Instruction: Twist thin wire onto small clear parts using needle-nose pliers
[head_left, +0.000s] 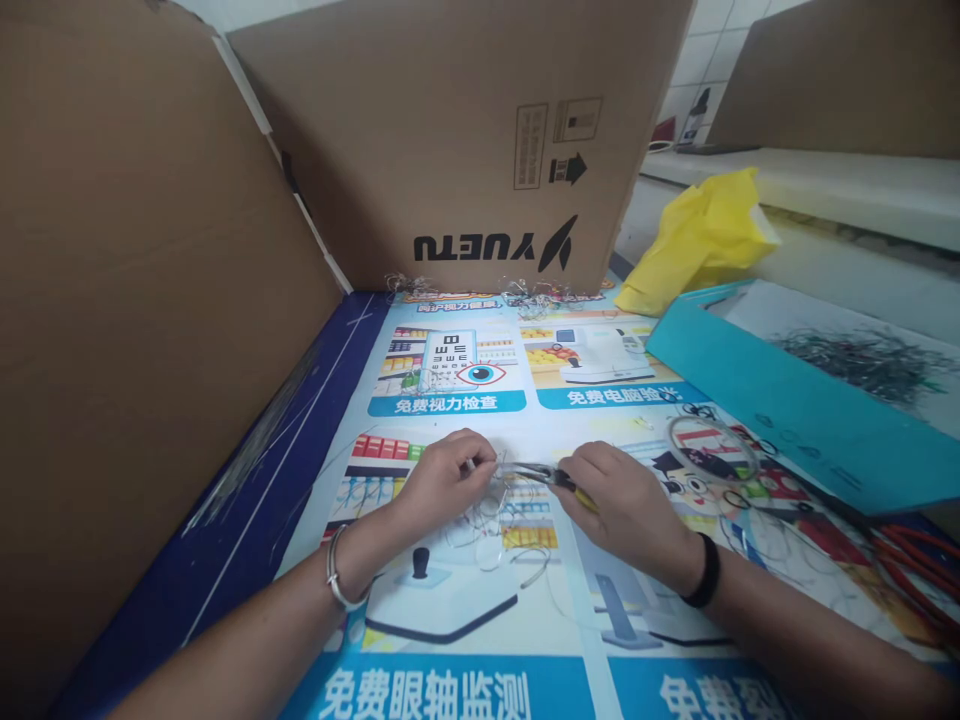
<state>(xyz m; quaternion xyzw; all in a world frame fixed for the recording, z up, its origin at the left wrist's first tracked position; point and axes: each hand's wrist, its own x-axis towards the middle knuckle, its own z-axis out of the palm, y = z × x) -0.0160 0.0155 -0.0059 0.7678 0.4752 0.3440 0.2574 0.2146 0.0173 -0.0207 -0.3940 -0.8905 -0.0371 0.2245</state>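
Observation:
My left hand [448, 478], with a silver bangle at its wrist, is closed in a pinch on a thin wire. My right hand [628, 508] wraps around the yellow handles of long-nosed pliers [534, 472]. Their jaws point left and reach almost to my left fingertips, at the wire there. Just below the pliers, loose loops of thin wire [491, 520] lie over the printed sheet [450, 640]; which of them join the pinched piece I cannot tell.
Cardboard panels [465, 140] stand at the back and left. On the right are a blue box [757, 400] holding dark wire pieces [862, 362], a yellow bag [694, 240], a wire coil [712, 447] and a red-handled tool [911, 570]. Wire tangles [536, 292] lie along the back.

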